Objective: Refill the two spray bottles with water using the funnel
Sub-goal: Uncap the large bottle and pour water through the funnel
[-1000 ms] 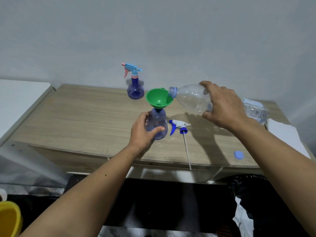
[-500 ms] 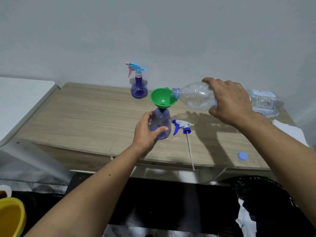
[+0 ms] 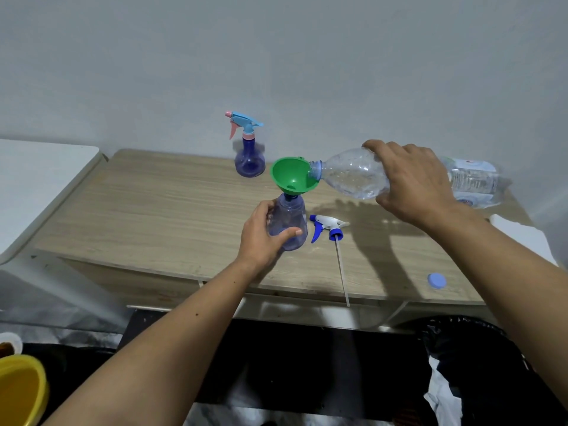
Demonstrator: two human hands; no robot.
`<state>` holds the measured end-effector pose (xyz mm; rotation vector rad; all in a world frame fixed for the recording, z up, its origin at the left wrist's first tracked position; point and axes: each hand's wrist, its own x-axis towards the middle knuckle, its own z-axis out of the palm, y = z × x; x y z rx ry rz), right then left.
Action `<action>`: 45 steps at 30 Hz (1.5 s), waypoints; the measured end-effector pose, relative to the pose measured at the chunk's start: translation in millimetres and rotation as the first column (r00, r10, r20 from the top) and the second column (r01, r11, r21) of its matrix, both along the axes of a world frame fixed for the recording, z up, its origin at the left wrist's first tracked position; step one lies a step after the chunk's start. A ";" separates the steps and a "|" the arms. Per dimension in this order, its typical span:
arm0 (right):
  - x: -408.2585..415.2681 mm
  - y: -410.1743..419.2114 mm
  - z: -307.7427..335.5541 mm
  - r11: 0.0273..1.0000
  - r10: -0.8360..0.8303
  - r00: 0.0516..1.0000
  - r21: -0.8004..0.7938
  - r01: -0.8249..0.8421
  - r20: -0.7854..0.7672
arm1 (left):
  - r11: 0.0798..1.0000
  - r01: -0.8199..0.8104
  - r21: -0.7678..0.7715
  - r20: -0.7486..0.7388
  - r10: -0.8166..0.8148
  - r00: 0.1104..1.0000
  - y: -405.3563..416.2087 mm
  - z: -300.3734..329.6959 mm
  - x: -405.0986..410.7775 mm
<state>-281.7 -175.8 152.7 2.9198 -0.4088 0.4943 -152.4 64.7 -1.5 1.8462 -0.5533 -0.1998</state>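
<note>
Now, from the head view, the left hand [image 3: 261,238] grips the open spray bottle [image 3: 289,224] standing on the wooden table [image 3: 138,210], a green funnel [image 3: 292,176] in its neck. The right hand [image 3: 412,182] grasps a tipped water bottle [image 3: 350,176], mouth at the funnel's rim. The second spray bottle [image 3: 249,155] stands behind; a spray head [image 3: 325,227] lies beside.

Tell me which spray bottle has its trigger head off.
The near spray bottle, gripped by the left hand, with the green funnel in its neck. The far spray bottle by the wall keeps its pink-and-blue head.
</note>
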 end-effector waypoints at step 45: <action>-4.7 -4.6 9.4 0.996 -0.003 1.000 -0.086 0.003 0.005 | 0.999 -0.024 0.022 0.032 0.023 0.999 -1.6 -2.4 -3.0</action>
